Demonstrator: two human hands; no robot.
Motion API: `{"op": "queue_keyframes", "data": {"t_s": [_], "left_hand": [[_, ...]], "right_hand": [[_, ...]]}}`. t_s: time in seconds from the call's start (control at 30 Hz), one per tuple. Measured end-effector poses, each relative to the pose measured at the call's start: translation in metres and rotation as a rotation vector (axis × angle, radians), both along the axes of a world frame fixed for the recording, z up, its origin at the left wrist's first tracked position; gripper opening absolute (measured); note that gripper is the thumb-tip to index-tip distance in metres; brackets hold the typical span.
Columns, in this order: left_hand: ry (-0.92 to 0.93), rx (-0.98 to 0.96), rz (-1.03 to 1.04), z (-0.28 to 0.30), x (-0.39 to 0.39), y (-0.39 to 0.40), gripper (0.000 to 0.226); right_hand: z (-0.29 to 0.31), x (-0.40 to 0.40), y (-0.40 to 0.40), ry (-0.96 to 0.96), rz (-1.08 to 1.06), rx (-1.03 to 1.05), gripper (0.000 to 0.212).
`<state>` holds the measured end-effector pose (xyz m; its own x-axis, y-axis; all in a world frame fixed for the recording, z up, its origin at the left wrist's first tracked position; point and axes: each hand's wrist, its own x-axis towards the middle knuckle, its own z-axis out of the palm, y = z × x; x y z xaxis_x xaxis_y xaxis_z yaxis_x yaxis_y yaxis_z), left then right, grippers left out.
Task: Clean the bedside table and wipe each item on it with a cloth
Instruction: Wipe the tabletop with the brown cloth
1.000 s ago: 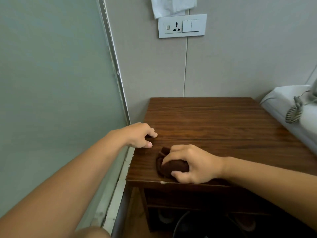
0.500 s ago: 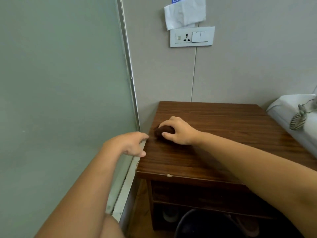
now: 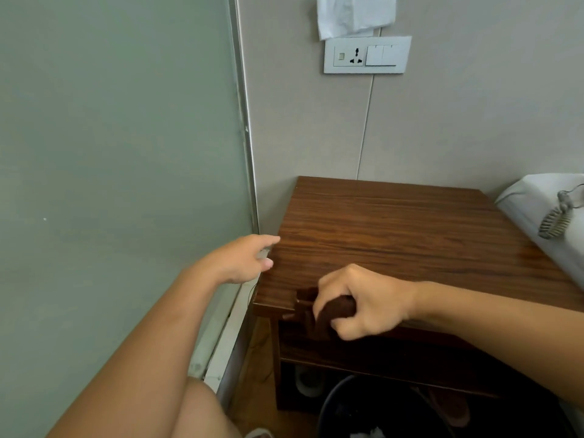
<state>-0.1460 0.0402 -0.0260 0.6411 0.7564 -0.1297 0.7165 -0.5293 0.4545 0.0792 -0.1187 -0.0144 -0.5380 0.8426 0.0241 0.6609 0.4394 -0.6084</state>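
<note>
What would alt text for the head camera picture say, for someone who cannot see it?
A right hand grips a brown cloth at the front left corner of a wooden bedside table. The left hand rests at the table's left edge, with a wall socket above.

I see the bedside table (image 3: pixel 395 235) top bare across its middle and back, so there's free room to sweep there. Left side is tight: a frosted glass panel (image 3: pixel 120 153) w/ metal frame stands just beside the table's left edge, and my left hand (image 3: pixel 243 260) sits in that narrow gap at the edge. Back is shut off by the wall; socket plate (image 3: pixel 366 55) is high, well apart from the top. Right edge is crowded by a white phone (image 3: pixel 543 210) w/ coiled cord. Front-left corner is taken by my right hand (image 3: pixel 363 301) gripping the brown cloth (image 3: pixel 319 308). Below, a dark bin (image 3: pixel 347 412) blocks the floor in front.
</note>
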Motion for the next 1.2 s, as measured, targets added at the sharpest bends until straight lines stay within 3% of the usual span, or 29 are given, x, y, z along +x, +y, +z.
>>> {"op": "queue_keyframes", "data": {"t_s": [0.13, 0.27, 0.43, 0.63, 0.77, 0.97, 1.1, 1.2], "left_hand": [[-0.031, -0.057, -0.095, 0.002, 0.028, 0.004, 0.063], [0.051, 0.006, -0.155, 0.014, 0.074, 0.014, 0.07], [0.148, 0.053, -0.199, 0.02, 0.126, 0.048, 0.073], [0.227, 0.067, -0.136, 0.015, 0.152, 0.083, 0.067], [0.228, 0.044, -0.148, 0.011, 0.153, 0.083, 0.065], [0.212, 0.051, -0.144, 0.006, 0.153, 0.085, 0.068], [0.167, 0.024, -0.157, 0.004, 0.148, 0.088, 0.069], [0.107, 0.025, -0.159, 0.013, 0.142, 0.094, 0.064]], "right_hand": [[0.007, 0.026, -0.015, 0.15, -0.16, -0.059, 0.023], [0.015, 0.075, 0.011, 0.307, -0.562, 0.079, 0.014], [0.015, 0.137, 0.073, 0.118, -1.022, 0.314, 0.016], [-0.015, 0.2, 0.154, -0.112, -1.205, 0.181, 0.044], [-0.018, 0.196, 0.203, -0.262, -1.085, 0.053, 0.053], [-0.017, 0.174, 0.237, -0.173, -0.786, 0.148, 0.033], [-0.007, 0.152, 0.234, -0.13, -0.566, 0.037, 0.019], [0.001, 0.141, 0.261, -0.054, -0.578, 0.134, 0.023]]}}
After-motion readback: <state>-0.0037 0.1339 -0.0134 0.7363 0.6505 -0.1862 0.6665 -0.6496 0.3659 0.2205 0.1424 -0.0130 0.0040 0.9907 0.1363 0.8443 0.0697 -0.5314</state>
